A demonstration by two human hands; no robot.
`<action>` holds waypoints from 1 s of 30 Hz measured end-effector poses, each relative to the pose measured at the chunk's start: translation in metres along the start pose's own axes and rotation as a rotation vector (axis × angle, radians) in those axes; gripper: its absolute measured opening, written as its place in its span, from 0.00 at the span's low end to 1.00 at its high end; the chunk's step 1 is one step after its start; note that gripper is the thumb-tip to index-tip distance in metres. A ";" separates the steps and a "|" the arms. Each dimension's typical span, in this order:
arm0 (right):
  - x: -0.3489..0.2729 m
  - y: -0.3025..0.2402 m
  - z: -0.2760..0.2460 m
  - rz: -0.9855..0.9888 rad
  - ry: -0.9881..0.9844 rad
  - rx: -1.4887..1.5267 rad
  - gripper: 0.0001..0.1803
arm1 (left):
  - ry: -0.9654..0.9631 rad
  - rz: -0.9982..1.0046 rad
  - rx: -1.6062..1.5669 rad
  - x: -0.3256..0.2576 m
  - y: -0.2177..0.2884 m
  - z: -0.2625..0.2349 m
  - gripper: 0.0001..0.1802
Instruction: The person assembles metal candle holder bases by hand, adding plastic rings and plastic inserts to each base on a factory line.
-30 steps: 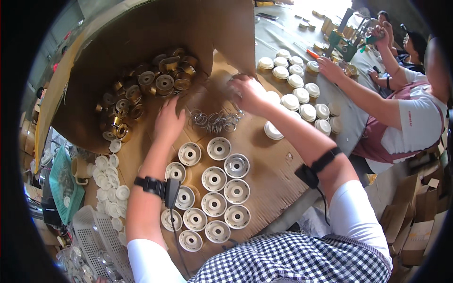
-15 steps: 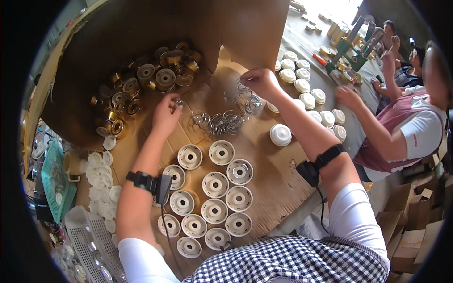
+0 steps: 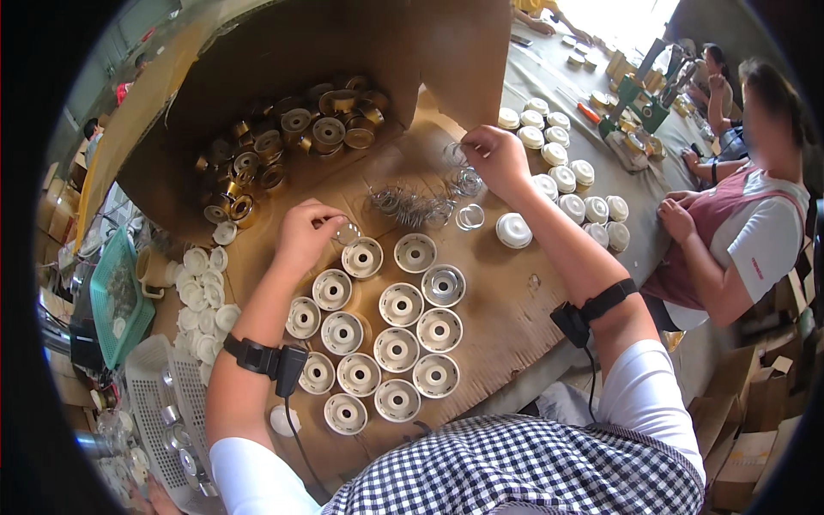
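Note:
My left hand [image 3: 306, 233] pinches a thin wire coil spring [image 3: 347, 232] just beyond the far-left round cups. My right hand [image 3: 500, 161], farther off, has its fingertips closed on another wire spring [image 3: 453, 154], which hangs beside the heap. Between the hands lies a tangled pile of wire springs [image 3: 410, 206], with one loose spring [image 3: 469, 217] to its right. Nearer me, several cream-white round cups [image 3: 399, 305] with centre holes stand in rough rows, open side up. One cup [image 3: 444, 285] on the right has a shiny ring-like spring inside it.
An open cardboard box [image 3: 283, 56] at the back holds gold-and-white round parts [image 3: 328, 133]. White discs [image 3: 202, 292] and perforated baskets [image 3: 159, 403] lie left. White domed caps [image 3: 554, 154] stand right, near a co-worker [image 3: 730, 215] and a green press [image 3: 635, 103].
My left hand has come nearer the cups, its spring now apart from the pile. My right hand stays by the springs. The co-worker's raised hand has lowered, and the view has shifted slightly.

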State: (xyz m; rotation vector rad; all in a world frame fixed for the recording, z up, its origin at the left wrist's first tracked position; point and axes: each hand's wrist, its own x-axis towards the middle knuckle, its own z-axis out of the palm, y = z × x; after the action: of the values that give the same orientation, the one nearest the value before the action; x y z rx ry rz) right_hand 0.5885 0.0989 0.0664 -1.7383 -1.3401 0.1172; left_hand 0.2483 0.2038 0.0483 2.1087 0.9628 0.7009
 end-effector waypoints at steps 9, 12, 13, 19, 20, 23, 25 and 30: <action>-0.087 -0.045 0.049 -0.227 -0.415 -0.185 0.07 | -0.028 0.055 0.372 -0.029 0.007 0.039 0.07; -0.094 -0.041 0.066 -0.204 -0.465 -0.301 0.09 | -0.042 0.089 0.386 -0.031 0.010 0.042 0.11; -0.095 -0.047 0.065 -0.204 -0.465 -0.297 0.09 | -0.043 0.088 0.390 -0.032 0.011 0.038 0.11; -0.055 -0.030 0.004 -0.141 -0.206 -0.262 0.10 | 0.057 0.359 0.346 -0.051 0.068 0.028 0.20; -0.050 -0.022 -0.005 -0.079 -0.177 -0.352 0.11 | 0.009 0.479 0.286 -0.059 0.094 0.039 0.21; -0.034 0.001 0.006 -0.101 -0.260 -0.569 0.15 | -0.448 0.787 0.153 -0.105 0.138 0.088 0.31; -0.035 -0.010 0.015 -0.106 -0.321 -0.553 0.16 | -0.652 0.983 0.288 -0.146 0.123 0.130 0.33; -0.046 0.046 0.021 0.044 -0.371 -0.463 0.16 | -0.799 0.896 0.438 -0.158 0.124 0.149 0.31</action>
State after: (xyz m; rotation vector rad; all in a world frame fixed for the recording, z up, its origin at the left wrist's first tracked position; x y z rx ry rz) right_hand 0.5915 0.0741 0.0030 -2.2121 -1.6956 0.1706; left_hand 0.3136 -0.0360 0.0262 2.8368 -0.3405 -0.0437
